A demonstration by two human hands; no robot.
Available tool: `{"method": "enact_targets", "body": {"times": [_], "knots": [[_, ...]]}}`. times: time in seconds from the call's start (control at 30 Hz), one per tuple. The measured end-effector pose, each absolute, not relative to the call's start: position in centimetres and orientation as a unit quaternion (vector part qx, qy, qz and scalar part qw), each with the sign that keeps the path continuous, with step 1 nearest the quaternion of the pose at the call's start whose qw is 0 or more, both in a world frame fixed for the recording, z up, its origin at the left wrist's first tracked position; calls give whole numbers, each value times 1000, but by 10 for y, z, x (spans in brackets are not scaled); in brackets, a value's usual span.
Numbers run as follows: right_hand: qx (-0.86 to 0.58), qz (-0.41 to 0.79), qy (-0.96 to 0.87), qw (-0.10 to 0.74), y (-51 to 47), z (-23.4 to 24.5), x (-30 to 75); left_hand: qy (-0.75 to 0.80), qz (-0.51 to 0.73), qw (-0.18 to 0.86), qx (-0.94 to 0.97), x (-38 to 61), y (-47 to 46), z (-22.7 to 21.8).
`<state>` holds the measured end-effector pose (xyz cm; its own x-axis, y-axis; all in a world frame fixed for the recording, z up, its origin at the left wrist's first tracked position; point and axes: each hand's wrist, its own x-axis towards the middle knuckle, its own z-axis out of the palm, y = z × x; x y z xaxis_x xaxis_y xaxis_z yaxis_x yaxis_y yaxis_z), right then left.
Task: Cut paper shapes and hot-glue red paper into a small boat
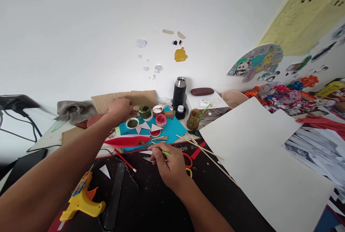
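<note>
In my right hand point(169, 163), closed in a pinch, is a paintbrush point(166, 153) with a green handle. Its brown tip lies over the right end of a long red pointed piece point(126, 141); whether they touch I cannot tell. My left hand point(120, 109) reaches to the back, in front of a cardboard strip point(142, 98). Its fingers curl down, and what they hold is hidden. Between the hands stand a dark green paint jar point(145, 114), a white lid with green paint point(132, 123), and a pink-red paint pot point(161, 120) on blue paper point(176, 127).
A yellow glue gun point(86, 203) and black ruler point(115, 192) lie front left, near a red pencil point(125, 160). Behind stand a black flask point(179, 93) and a jar of murky water point(193, 120). Wooden sticks point(215, 162) and large white sheets point(269, 167) lie right.
</note>
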<state>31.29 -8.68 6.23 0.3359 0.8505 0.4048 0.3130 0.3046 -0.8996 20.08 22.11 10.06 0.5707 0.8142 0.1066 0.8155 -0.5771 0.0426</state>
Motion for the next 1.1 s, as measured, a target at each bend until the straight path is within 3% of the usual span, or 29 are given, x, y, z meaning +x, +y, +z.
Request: {"method": "enact_targets", "body": {"times": [0.3,0.4,0.53,0.83,1.1], "knots": [[-544,229,-520,618,-87,59,314,-468,-149,23,-871,179,192,132],[-538,240,-502,633,-86,57,313,-463,-249,-26,-850,156,164,140],[-525,266,-476,654,-85,57,312,-493,-289,-71,-818,118,119,143],[-520,316,-408,681,-82,59,307,-495,-344,-155,-783,53,35,117],[-526,339,-348,698,-74,57,301,-349,-375,-200,-835,46,-3,80]]}}
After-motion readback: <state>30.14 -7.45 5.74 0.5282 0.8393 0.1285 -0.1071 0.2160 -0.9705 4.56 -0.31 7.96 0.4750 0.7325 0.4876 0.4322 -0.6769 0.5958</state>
